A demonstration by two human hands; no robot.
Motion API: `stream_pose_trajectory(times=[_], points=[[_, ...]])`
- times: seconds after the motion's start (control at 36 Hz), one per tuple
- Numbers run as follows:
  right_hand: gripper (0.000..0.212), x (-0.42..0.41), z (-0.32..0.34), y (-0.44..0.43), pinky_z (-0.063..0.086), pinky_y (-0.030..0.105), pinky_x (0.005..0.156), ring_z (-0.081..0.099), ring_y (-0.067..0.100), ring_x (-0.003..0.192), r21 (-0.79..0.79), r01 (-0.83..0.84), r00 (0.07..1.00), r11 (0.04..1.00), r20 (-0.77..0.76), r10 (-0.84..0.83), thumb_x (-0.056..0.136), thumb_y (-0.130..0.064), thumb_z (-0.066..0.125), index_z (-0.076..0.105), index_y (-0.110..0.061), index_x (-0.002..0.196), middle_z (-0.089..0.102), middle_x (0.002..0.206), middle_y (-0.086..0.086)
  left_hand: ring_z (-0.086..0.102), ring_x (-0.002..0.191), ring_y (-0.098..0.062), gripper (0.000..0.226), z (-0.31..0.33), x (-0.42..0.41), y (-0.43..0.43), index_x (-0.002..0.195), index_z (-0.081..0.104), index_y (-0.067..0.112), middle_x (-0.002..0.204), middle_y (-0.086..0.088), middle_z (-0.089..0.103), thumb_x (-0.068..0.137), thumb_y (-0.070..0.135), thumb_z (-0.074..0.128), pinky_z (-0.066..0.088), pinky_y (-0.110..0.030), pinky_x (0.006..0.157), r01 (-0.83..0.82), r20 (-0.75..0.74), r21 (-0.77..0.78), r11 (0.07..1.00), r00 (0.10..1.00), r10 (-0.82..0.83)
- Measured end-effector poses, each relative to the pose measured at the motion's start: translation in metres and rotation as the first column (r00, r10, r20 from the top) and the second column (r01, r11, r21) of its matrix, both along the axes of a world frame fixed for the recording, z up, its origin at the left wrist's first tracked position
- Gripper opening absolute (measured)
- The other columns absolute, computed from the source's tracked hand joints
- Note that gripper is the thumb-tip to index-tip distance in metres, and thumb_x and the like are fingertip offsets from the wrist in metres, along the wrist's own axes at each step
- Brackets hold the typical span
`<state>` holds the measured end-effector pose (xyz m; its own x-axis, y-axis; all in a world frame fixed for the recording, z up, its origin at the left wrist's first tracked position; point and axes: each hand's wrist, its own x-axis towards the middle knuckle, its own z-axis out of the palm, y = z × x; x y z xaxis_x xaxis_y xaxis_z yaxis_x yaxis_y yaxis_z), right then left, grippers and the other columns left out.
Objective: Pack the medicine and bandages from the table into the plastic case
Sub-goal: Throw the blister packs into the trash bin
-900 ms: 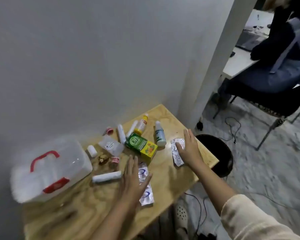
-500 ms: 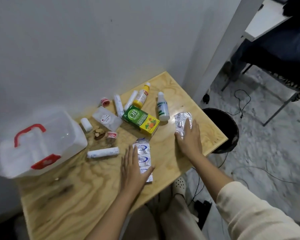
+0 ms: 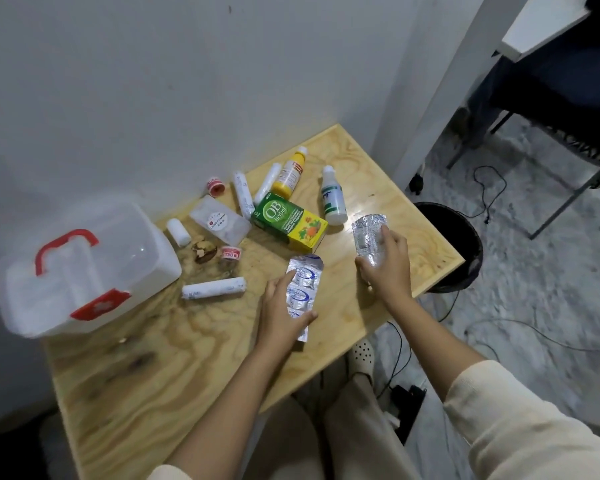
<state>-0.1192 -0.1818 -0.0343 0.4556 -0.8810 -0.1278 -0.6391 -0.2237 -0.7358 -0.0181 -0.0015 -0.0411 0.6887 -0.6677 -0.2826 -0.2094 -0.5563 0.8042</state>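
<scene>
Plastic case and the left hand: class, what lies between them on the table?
In the head view, a rolled bandage lies between the plastic case and left hand.

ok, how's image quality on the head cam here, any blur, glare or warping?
Head view: the plastic case at far left is smeared and soft, the green OB herbal box mid-table reads sharp; glare patch on the table beside the white bottle and shine on the blister pack in the right hand; wide-angle bend tilts the wall corner at right.
</scene>
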Motion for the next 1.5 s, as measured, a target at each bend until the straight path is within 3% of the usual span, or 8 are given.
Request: stream_pose_trajectory(times=[0.14, 0.36, 0.72, 0.92, 1.0, 1.22, 1.36, 1.5], points=[[0.075, -0.007, 0.003, 0.003, 0.028, 0.016, 0.094, 0.041, 0.019, 0.125, 0.049, 0.059, 0.997, 0.997, 0.055, -0.062, 0.079, -0.014, 0.071, 0.031, -0.011, 0.142, 0.039, 0.137, 0.007, 0.043, 0.108, -0.006, 0.077, 0.003, 0.002, 0.000, 0.135, 0.046, 0.015, 0.120, 0.005, 0.045, 0.067, 0.004, 0.079, 0.029, 0.007, 0.075, 0.041, -0.051, -0.023, 0.999, 0.998, -0.042], [0.076, -0.026, 0.025, -0.004, 0.029, 0.021, 0.098, 0.042, 0.023, 0.127, 0.042, 0.154, 0.979, 0.987, 0.125, -0.159, 0.077, -0.011, 0.073, 0.034, -0.010, 0.141, 0.040, 0.139, 0.010, 0.042, 0.113, -0.003, 0.076, 0.026, -0.020, -0.025, 0.138, 0.044, 0.016, 0.125, 0.009, 0.044, 0.071, 0.007, 0.080, 0.026, 0.008, 0.080, 0.158, -0.074, -0.142, 0.977, 0.983, -0.170], [0.073, -0.090, 0.072, -0.103, 0.023, 0.005, 0.086, 0.043, 0.021, 0.125, 0.010, 0.309, 0.940, 0.951, 0.148, -0.307, 0.079, -0.005, 0.067, 0.032, -0.013, 0.142, 0.041, 0.140, 0.010, 0.043, 0.115, -0.007, 0.075, 0.074, -0.040, -0.182, 0.142, 0.037, 0.015, 0.125, 0.004, 0.043, 0.078, 0.014, 0.076, 0.031, -0.012, 0.093, 0.366, 0.001, -0.215, 0.905, 0.927, -0.375], [0.066, -0.119, 0.059, -0.172, 0.031, 0.032, 0.110, 0.038, 0.023, 0.134, 0.118, 0.324, 0.932, 0.939, 0.132, -0.338, 0.082, -0.002, 0.062, 0.036, -0.013, 0.141, 0.040, 0.144, 0.008, 0.044, 0.114, -0.007, 0.072, 0.066, -0.055, -0.289, 0.144, 0.034, 0.017, 0.123, 0.005, 0.042, 0.082, 0.005, 0.066, 0.036, -0.019, 0.095, 0.430, -0.036, -0.161, 0.888, 0.897, -0.441], [0.065, -0.128, 0.041, -0.201, 0.029, 0.029, 0.109, 0.037, 0.022, 0.134, 0.147, 0.329, 0.935, 0.933, 0.087, -0.344, 0.082, -0.003, 0.063, 0.036, -0.013, 0.141, 0.040, 0.144, 0.008, 0.046, 0.119, -0.013, 0.070, 0.054, -0.062, -0.330, 0.145, 0.034, 0.019, 0.130, 0.001, 0.043, 0.082, 0.003, 0.062, 0.042, -0.032, 0.101, 0.437, -0.061, -0.135, 0.889, 0.892, -0.447], [0.064, -0.145, -0.017, -0.268, 0.025, 0.021, 0.105, 0.037, 0.022, 0.135, 0.222, 0.342, 0.934, 0.913, 0.027, -0.356, 0.082, 0.000, 0.062, 0.037, -0.011, 0.140, 0.041, 0.145, 0.008, 0.045, 0.126, -0.023, 0.072, 0.002, -0.077, -0.414, 0.145, 0.034, 0.012, 0.136, -0.009, 0.043, 0.079, -0.003, 0.059, 0.040, -0.037, 0.104, 0.481, -0.091, 0.007, 0.877, 0.873, -0.478], [0.061, -0.154, -0.050, -0.294, 0.028, 0.023, 0.105, 0.039, 0.023, 0.133, 0.261, 0.356, 0.929, 0.897, 0.001, -0.369, 0.081, 0.001, 0.057, 0.040, -0.012, 0.138, 0.043, 0.142, 0.008, 0.039, 0.131, -0.021, 0.072, -0.034, -0.083, -0.442, 0.145, 0.033, 0.010, 0.143, -0.009, 0.040, 0.080, -0.005, 0.059, 0.027, -0.012, 0.096, 0.546, -0.117, 0.143, 0.826, 0.838, -0.533], [0.061, -0.159, -0.077, -0.309, 0.032, 0.025, 0.104, 0.044, 0.023, 0.127, 0.291, 0.360, 0.928, 0.886, -0.019, -0.371, 0.081, 0.002, 0.057, 0.041, -0.014, 0.138, 0.047, 0.135, 0.009, 0.034, 0.137, -0.023, 0.072, -0.063, -0.092, -0.457, 0.145, 0.032, 0.008, 0.149, -0.009, 0.036, 0.080, -0.002, 0.062, 0.025, -0.018, 0.103, 0.596, -0.134, 0.216, 0.774, 0.803, -0.581]])
